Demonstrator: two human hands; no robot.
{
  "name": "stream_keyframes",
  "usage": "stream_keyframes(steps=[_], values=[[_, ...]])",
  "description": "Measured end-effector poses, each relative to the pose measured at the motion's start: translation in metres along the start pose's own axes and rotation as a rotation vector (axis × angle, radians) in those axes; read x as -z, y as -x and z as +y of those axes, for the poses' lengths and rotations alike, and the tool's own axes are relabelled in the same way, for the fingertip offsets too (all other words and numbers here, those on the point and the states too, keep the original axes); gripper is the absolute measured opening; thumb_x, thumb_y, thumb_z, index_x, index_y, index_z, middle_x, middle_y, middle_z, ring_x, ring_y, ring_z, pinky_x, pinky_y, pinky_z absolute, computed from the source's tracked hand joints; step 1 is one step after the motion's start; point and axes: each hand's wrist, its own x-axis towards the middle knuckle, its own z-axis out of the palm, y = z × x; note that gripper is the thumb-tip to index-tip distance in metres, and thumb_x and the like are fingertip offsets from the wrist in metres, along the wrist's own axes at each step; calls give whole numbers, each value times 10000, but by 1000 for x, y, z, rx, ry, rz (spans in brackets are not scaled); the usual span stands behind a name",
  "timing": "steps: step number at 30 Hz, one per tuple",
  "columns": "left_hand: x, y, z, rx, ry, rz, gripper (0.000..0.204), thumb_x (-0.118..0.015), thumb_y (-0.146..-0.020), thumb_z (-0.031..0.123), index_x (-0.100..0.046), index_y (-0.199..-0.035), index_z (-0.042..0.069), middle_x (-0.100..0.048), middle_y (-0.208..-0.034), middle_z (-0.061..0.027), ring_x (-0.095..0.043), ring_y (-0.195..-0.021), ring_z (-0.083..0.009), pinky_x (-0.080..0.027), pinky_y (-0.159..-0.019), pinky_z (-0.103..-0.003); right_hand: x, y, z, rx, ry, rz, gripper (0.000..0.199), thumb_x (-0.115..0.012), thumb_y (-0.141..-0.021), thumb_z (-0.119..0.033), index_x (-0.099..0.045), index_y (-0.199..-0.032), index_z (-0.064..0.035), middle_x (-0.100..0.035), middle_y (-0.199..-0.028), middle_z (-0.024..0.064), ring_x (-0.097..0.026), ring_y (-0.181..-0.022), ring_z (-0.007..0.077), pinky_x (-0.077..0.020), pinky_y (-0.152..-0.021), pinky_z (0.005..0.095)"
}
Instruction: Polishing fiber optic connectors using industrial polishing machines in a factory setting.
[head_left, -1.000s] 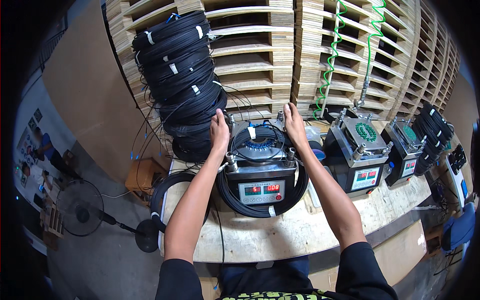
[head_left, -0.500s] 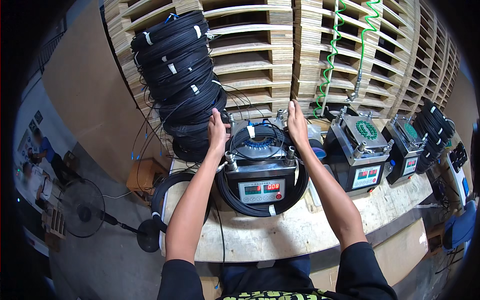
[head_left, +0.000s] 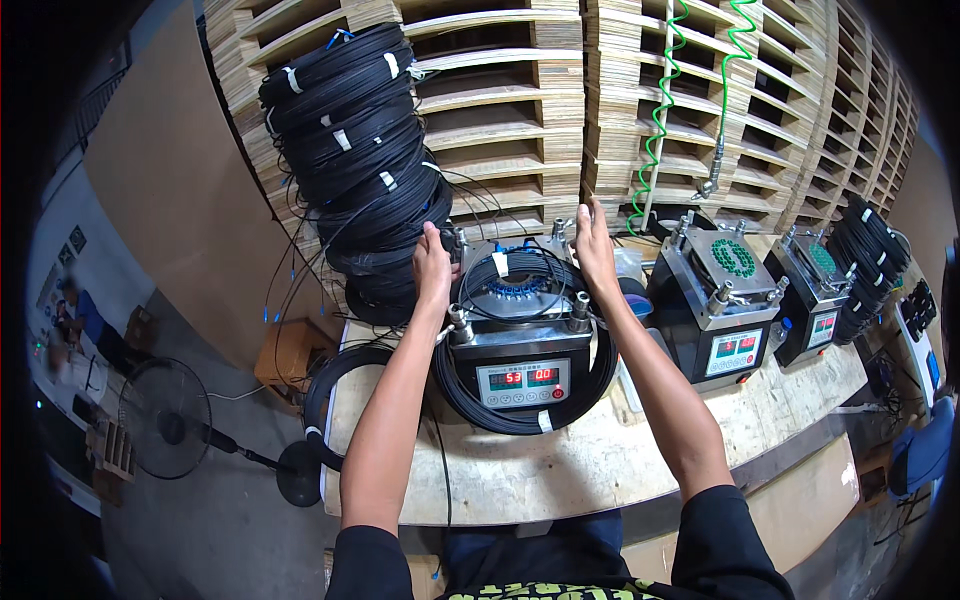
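Observation:
A bench machine (head_left: 468, 350) with a steel top, corner posts and a lit red display stands in front of me. Blue connectors (head_left: 515, 291) sit in a ring on its top plate. Black cable (head_left: 530, 268), wrapped with a white tie, loops over that ring, and a larger black cable coil (head_left: 500, 420) hangs around the machine's front. My left hand (head_left: 434, 268) is open beside the back left post, fingers pointing away and partly hidden there. On the opposite side, my right hand (head_left: 595, 250) lies open along the back right post, fingers extended. Neither visibly grips anything.
A tall stack of black cable coils (head_left: 345, 140) rises behind left. Two similar machines (head_left: 708, 300) (head_left: 815, 290) stand to the right on the wooden table (head_left: 500, 490). Green spiral hoses (head_left: 665, 110) hang before stacked pallets (head_left: 490, 120). A floor fan (head_left: 170, 425) stands left; people are beyond it.
The digits on the nearest machine's display have changed. My left hand has shifted very slightly; my right hand stays beside the back right post.

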Motion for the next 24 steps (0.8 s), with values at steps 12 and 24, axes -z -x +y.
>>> stream_keyframes(steps=[12, 24], values=[[2, -6, -6, -112, -170, 121, 663, -352, -1014, 623, -585, -1209, 34, -637, -910, -126, -642, -821, -277, -514, -754, -388, -1, 15, -29, 69, 191, 1, 609, -419, -1052, -432, -312, -1493, -25, -606, -1215, 341, -571, -1145, 523, -448, -972, 514], [-15, 12, 12, -137, -91, 116, 682, -384, -1004, 632, -547, -1266, 24, -643, -986, -133, -631, -685, -217, -516, -596, -337, 3, 6, -7, 142, 125, 47, 556, -435, -1055, -389, -386, -1460, -10, -567, -1285, 342, -576, -1169, 480, -438, -1010, 483]])
